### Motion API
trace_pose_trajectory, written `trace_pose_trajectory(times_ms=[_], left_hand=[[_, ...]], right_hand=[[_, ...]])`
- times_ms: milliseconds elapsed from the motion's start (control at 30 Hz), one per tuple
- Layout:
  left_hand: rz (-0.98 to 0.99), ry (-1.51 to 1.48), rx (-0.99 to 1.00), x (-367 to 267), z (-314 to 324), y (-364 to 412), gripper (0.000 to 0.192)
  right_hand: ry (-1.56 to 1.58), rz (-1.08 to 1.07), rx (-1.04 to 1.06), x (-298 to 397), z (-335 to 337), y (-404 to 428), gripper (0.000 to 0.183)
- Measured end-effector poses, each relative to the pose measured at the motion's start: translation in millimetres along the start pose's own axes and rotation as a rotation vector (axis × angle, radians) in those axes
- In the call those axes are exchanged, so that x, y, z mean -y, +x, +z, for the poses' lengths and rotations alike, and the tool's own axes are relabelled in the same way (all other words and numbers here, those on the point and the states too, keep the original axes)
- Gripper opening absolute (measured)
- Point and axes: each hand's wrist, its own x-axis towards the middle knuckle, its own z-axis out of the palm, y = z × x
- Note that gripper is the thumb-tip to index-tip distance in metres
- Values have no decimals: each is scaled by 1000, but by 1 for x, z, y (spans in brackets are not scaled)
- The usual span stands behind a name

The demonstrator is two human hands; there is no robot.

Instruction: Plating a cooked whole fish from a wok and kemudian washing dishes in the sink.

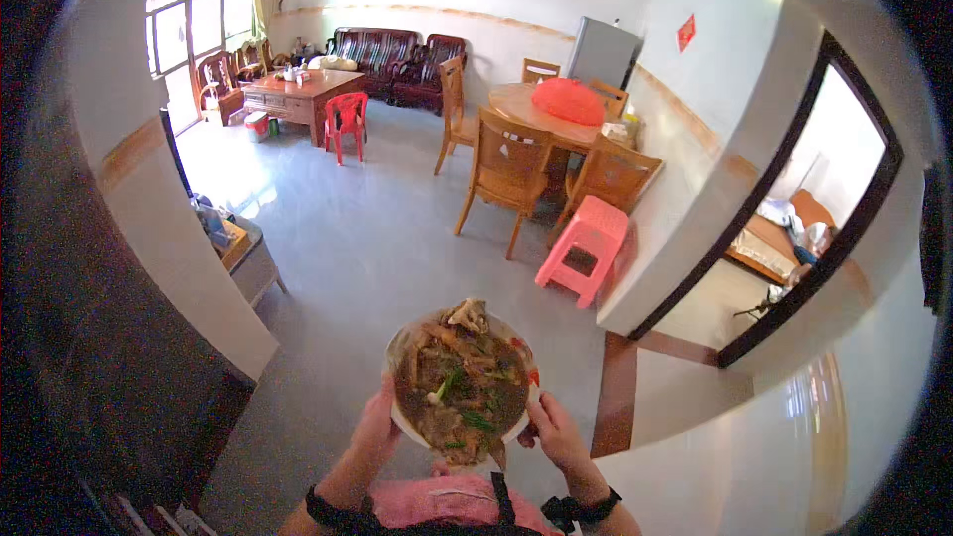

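Observation:
A large round dish of cooked food in brown sauce (461, 387), topped with green scallion pieces, is held up in front of my body. My left hand (378, 420) grips its left rim, and my right hand (549, 424) grips the lower right rim. The dish has a pale rim with red marks at the right. What looks like a fish tail hangs over the edge near my right hand. My fingers under the dish are partly hidden. Black bands circle both wrists.
Ahead at right stand a round wooden table (510, 100) with a red food cover (569, 102), wooden chairs (514, 156) and pink stacked stools (584, 249). A red plastic chair (345, 123) stands by a coffee table (327, 89). A dark door frame (744, 219) is at right, a low cabinet (257, 260) at left.

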Motion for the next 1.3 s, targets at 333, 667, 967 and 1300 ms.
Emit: trace_pose_trajectory(times_ms=[333,667,967,1300], left_hand=[[161,16,1,-156,31,405,57],[93,168,-13,-353,98,816,53],[136,-66,79,-472,182,1215,60],[208,-50,195,-640,252,1573,56]], right_hand=[[146,27,186,61,-8,459,20],[272,69,112,129,-30,907,18],[151,32,100,159,-99,1310,26],[290,55,122,227,-131,1691,21]])
